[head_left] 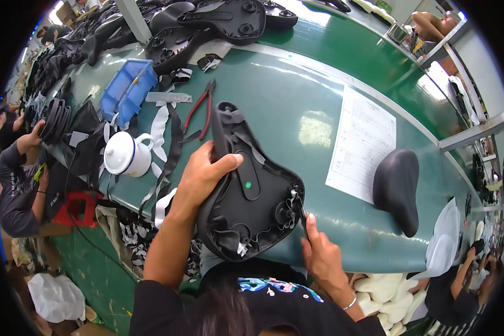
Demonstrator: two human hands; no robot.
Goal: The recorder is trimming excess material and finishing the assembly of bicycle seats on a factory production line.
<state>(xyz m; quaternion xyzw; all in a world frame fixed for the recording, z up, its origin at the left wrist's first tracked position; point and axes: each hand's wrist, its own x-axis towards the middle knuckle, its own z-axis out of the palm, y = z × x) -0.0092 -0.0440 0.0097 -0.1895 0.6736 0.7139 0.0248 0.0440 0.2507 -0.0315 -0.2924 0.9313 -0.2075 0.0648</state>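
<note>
Left hand [199, 179] grips the saddle [249, 190] edge, long axis running away; right hand [319, 255], closed on a tool [301, 215], at its near-right rim

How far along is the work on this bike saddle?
Midway, it seems. The saddle lies underside up, cover folded over most of its rim. The left hand steadies it; the right hand works a thin tool at the rear edge, where loose cover still shows.

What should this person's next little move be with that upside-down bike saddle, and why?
Probably press the thin tool in the right hand further along the rim of the saddle. Its tip sits at the rear edge, where the cover looks bunched and loose, while the left hand steadies the saddle.
</note>
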